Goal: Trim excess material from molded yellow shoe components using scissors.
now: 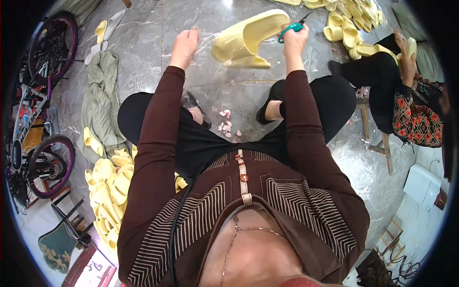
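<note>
My right hand [295, 44] is closed around teal-handled scissors [289, 30], their dark blades pointing up and to the right. Just left of them, a pale yellow slide slipper [232, 43] is tilted, slightly blurred, one end of it reaching the scissors' handle. Whether my right hand also grips the slipper, I cannot tell. My left hand [185, 48] is raised to the left of the slipper and apart from it. Its fingers are pinched together; anything small between them is hidden.
Yellow slippers [107, 191] are heaped by my left leg, and more [356, 19] lie at the far right. Pinkish scraps [225, 125] litter the floor between my feet. Another person's hand [408, 64] holds a slipper on the right. A bicycle [48, 138] stands left.
</note>
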Motion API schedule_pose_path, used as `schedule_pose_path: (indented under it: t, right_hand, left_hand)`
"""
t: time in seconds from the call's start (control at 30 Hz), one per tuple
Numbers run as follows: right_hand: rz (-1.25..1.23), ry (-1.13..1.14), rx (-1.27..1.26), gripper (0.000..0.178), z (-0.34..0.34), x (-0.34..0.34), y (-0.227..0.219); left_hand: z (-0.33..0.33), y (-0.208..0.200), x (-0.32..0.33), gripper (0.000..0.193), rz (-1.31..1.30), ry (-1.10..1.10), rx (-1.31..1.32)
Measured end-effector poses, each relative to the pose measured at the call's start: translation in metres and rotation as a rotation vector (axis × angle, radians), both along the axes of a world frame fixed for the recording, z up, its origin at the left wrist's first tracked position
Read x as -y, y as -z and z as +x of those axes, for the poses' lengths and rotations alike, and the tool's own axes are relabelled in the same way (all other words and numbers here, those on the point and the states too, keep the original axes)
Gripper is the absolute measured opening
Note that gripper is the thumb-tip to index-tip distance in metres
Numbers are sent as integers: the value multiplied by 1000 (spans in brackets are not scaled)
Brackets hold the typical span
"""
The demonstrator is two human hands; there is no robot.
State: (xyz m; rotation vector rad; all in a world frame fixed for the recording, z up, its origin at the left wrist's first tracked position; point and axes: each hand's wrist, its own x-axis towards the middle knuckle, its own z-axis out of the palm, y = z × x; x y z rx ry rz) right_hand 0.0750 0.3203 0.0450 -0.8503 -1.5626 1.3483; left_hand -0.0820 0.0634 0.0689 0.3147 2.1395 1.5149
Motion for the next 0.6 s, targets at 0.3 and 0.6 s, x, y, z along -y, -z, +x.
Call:
schedule_pose_path:
  t: [0.3, 0.6]
  right_hand:
    - [-251, -269, 47, 22, -6, 22, 7]
    - [469, -796, 409, 33, -17, 97, 4]
  left_hand:
    - [31, -19, 10, 30, 72, 302, -99]
    - [35, -73, 13, 34, 142, 512, 221]
